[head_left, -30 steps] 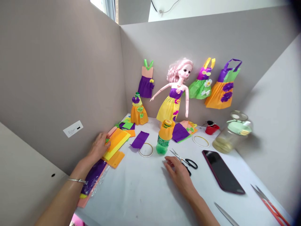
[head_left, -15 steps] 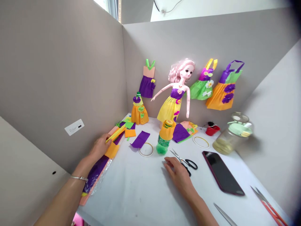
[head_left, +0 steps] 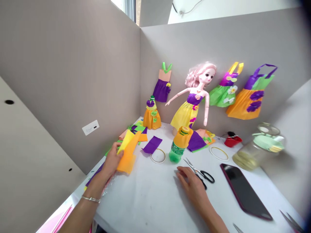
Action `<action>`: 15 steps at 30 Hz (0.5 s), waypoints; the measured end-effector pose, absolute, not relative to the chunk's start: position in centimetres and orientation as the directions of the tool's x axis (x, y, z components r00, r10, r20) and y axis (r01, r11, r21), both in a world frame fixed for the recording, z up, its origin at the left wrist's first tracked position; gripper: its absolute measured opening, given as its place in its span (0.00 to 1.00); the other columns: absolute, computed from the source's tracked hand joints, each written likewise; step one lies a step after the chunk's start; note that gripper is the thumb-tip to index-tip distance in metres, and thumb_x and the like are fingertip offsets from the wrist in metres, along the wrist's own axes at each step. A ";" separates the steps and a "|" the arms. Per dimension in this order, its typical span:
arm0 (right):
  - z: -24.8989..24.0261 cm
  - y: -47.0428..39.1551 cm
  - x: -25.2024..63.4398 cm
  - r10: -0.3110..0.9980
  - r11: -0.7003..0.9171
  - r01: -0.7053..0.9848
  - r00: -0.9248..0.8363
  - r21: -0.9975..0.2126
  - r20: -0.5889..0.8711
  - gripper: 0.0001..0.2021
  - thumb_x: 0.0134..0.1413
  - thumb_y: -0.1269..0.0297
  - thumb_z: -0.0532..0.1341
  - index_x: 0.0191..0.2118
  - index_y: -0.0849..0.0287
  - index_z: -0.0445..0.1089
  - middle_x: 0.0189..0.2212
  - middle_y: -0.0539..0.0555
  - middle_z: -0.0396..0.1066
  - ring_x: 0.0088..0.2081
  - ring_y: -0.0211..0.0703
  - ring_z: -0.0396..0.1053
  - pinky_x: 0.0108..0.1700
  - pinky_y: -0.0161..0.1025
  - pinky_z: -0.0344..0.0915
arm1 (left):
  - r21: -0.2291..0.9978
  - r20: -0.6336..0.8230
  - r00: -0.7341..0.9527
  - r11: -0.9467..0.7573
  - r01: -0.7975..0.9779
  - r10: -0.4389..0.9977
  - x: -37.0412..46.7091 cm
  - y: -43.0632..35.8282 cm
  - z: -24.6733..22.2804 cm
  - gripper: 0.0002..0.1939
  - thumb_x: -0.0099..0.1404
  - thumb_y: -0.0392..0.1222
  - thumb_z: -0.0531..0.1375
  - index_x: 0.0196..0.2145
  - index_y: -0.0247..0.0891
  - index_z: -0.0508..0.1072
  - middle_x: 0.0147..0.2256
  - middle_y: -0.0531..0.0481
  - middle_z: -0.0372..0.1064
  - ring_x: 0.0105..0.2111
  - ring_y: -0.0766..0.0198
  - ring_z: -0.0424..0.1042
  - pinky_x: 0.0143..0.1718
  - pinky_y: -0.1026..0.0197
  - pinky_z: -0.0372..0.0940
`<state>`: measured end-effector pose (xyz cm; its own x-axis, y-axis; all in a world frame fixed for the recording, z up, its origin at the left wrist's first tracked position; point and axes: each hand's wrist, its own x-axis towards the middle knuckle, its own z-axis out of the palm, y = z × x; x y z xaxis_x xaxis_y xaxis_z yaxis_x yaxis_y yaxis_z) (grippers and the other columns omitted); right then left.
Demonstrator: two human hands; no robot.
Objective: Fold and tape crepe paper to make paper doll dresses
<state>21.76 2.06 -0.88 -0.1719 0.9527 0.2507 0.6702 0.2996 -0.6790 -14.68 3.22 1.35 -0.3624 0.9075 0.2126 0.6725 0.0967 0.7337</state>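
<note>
My left hand (head_left: pixel 112 163) is at the left side of the table, fingers closed on yellow and orange sheets (head_left: pixel 128 157) of crepe-like material. Under and behind it lies a pile of coloured sheets (head_left: pixel 142 127), partly covered. My right hand (head_left: pixel 191 186) rests on the tabletop with its fingers loosely bent and nothing in them. Beside it lie black-handled scissors (head_left: pixel 207 176), one handle partly behind the hand. A green bottle (head_left: pixel 177 150) with an orange wrap round its upper part stands upright just beyond. Left of the bottle are a purple piece (head_left: pixel 152 144) and a thin tape ring (head_left: pixel 158 162).
A pink-haired doll (head_left: pixel 194 100) in a yellow skirt stands at the back. Small dresses (head_left: pixel 247 100) hang on the partition. A dressed bottle (head_left: pixel 152 118) stands in the corner. To the right are a phone (head_left: pixel 245 191), a glass jar (head_left: pixel 247 157), a red bucket (head_left: pixel 232 141) and another ring (head_left: pixel 219 158).
My left hand has lifted the orange sheet off the pile along with the yellow one and brought them rightward. My right hand stays by the scissors. The view has turned slightly left.
</note>
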 end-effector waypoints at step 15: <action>-0.9 2.1 21.9 0.959 0.281 0.679 -0.176 -0.679 0.221 0.16 0.60 0.54 0.54 0.45 0.57 0.71 0.44 0.59 0.74 0.42 0.51 0.74 0.47 0.46 0.69 | 0.551 0.132 -0.213 0.107 0.828 0.968 -18.1 5.2 2.6 0.05 0.54 0.32 0.58 0.28 0.40 0.66 0.34 0.46 0.69 0.40 0.53 0.70 0.43 0.56 0.62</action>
<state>21.90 2.08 -0.88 -0.1756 0.9593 0.2213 0.6786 0.2808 -0.6787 -18.10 5.19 2.59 -0.2132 0.9680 0.1323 0.8277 0.1070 0.5509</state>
